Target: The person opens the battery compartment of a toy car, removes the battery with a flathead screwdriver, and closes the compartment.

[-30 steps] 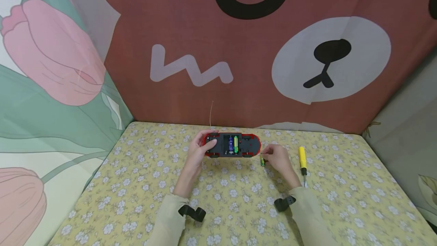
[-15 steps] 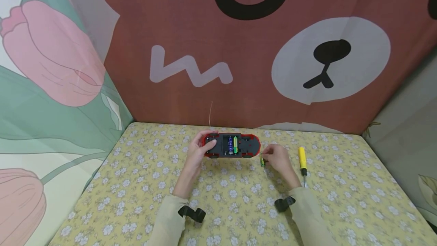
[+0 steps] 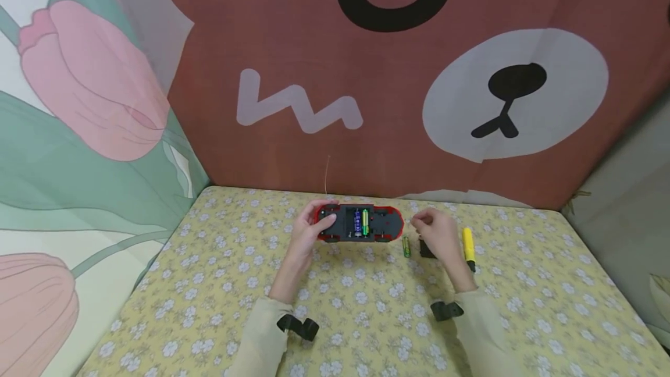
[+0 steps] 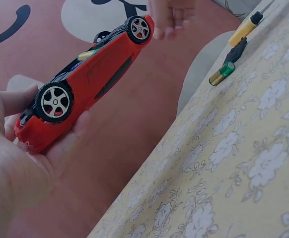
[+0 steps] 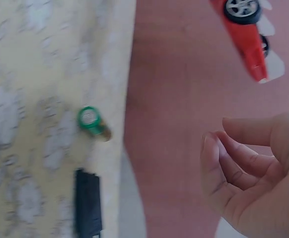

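Left grip holds one car, two batteries inside, one battery outside.

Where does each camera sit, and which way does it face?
Head: head-worn, looking forward and down at table and backdrop; sleeves, left hand and right hand show.
Left wrist: on that wrist, facing the red car in the left hand; right hand partly shows.
Right wrist: on that wrist, facing the backdrop; only the right hand shows.
Both wrist views share red car and loose battery.
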The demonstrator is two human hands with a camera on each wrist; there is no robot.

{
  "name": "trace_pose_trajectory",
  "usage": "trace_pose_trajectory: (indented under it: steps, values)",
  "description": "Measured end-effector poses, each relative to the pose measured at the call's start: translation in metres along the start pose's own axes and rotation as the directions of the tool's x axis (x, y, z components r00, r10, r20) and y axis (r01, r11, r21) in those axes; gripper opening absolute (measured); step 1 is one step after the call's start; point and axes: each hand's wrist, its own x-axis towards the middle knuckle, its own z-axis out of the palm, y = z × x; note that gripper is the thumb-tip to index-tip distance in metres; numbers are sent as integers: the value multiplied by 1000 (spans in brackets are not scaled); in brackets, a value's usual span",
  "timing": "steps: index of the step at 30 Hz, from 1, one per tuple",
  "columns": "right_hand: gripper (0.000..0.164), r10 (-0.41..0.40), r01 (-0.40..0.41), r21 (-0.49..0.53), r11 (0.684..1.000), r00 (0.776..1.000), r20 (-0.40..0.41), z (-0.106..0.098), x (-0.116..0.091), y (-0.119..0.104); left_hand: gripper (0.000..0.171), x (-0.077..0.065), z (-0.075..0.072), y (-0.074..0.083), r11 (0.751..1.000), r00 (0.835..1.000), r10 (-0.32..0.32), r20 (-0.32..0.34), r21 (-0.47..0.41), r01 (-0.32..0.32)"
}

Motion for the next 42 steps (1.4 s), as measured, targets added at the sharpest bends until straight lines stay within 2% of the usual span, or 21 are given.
trace_pose_trajectory:
  steps: [10, 18, 30, 42]
  values:
    - [15, -75, 78, 40, 996, 994, -80, -12, -8, -46, 42, -1, 1, -1, 1000, 1000, 12, 16, 28, -12]
    - [9, -145, 155, 77, 985, 982, -118, -5, -16, -75, 42, 0, 0, -2, 999, 1000, 22, 20, 31, -23]
    - [12, -244, 248, 73, 966, 968, -60, 22, -25, -89, 37, -1, 1, -2, 999, 1000, 23, 15, 23, -24]
    - [22, -339, 339, -22, 940, 941, 13, 36, -32, -93, 44, 0, 0, -4, 999, 999, 30, 39, 40, -31]
